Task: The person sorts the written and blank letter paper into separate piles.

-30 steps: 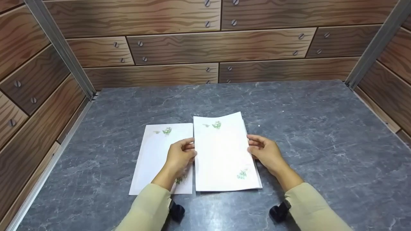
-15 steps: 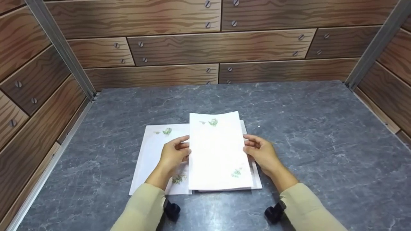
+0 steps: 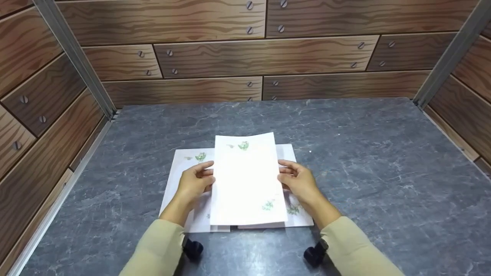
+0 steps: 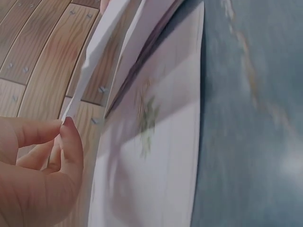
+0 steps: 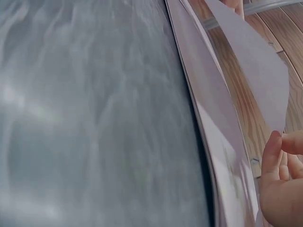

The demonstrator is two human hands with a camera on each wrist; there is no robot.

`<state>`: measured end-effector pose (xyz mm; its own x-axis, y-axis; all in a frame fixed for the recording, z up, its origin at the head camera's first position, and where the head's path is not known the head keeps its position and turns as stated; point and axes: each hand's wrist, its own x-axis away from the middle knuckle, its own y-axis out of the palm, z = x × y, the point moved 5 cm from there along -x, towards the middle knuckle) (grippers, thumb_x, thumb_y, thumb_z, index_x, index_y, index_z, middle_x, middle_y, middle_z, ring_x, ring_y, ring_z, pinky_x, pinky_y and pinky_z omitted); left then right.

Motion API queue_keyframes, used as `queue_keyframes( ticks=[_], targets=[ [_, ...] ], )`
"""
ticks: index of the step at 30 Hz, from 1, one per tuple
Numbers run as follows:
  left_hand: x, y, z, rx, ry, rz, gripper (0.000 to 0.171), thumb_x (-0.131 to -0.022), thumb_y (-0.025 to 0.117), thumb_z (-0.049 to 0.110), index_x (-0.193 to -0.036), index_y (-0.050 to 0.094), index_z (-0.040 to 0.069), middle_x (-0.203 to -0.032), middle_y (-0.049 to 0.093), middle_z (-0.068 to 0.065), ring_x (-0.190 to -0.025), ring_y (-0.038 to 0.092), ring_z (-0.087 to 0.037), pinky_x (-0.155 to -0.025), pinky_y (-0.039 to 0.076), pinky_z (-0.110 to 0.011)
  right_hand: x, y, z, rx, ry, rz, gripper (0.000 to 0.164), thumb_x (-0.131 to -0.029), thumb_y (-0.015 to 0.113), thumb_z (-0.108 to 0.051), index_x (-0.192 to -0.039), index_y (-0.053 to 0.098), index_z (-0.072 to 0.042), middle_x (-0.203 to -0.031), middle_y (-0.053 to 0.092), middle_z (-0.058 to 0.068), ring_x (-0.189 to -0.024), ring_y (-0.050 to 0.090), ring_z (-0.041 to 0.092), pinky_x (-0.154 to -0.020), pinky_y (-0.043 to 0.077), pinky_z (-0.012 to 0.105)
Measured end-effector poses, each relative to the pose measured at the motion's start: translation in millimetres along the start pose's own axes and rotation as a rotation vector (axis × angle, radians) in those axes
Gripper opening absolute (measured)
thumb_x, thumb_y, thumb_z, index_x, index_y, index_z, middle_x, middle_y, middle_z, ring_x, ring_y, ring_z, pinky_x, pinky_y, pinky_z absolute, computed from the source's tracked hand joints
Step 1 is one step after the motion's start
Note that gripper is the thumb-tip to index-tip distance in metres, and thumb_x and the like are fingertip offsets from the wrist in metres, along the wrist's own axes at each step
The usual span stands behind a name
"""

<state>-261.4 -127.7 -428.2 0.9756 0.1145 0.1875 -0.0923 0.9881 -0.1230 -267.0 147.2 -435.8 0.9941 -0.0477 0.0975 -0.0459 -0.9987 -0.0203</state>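
Note:
Between both hands hangs a white sheet of paper with small green plant prints at its top left and bottom right. My left hand pinches its left edge between thumb and fingers, and my right hand pinches the right edge. In the wrist views the held paper is raised above the papers on the table. Below it lie a left stack of printed paper and a right stack of paper, both partly covered by the held sheet.
The papers lie on a grey marbled tabletop. Wood-patterned panels stand behind and at both sides, with metal posts at the corners. A black wrist device sits under the left sleeve.
Both hands have lifted the sheet off the right stack and carried it left. It now overlaps both stacks, and more of the right stack shows.

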Motion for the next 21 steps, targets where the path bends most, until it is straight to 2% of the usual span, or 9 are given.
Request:
queue_keyframes(
  ticks=[7,16,21],
  targets=[
    [-0.6,-17.0,-5.6,-0.026,-0.016,0.013,0.047,-0.085,0.061,-0.008,-0.13,0.058,0.004,-0.108,0.059,-0.013,-0.084,0.06,-0.017,-0.066,0.054,-0.026,-0.8,17.9,3.5,-0.007,-0.001,0.008,0.042,-0.083,0.06,0.013,-0.124,0.059,0.004,-0.097,0.058,0.012,-0.076,0.057,0.014,-0.06,0.052,0.023],
    [2.1,-42.4,-9.3,-0.01,0.003,0.019,0.046,-0.085,0.059,-0.011,-0.13,0.056,-0.002,-0.106,0.06,-0.015,-0.078,0.059,-0.012,-0.064,0.052,-0.023,1.2,41.8,5.5,0.02,-0.018,-0.021,0.041,-0.083,0.06,0.012,-0.124,0.059,0.004,-0.097,0.059,0.014,-0.077,0.058,0.015,-0.06,0.053,0.025],
    [3.8,-56.8,-11.1,0.002,-0.016,0.009,0.047,-0.087,0.058,-0.009,-0.133,0.053,-0.001,-0.11,0.058,-0.016,-0.08,0.059,-0.012,-0.067,0.053,-0.023,1.9,55.5,3.8,0.032,-0.027,-0.038,0.041,-0.084,0.06,0.011,-0.124,0.059,0.003,-0.098,0.059,0.014,-0.078,0.059,0.015,-0.061,0.054,0.026]
  ],
)
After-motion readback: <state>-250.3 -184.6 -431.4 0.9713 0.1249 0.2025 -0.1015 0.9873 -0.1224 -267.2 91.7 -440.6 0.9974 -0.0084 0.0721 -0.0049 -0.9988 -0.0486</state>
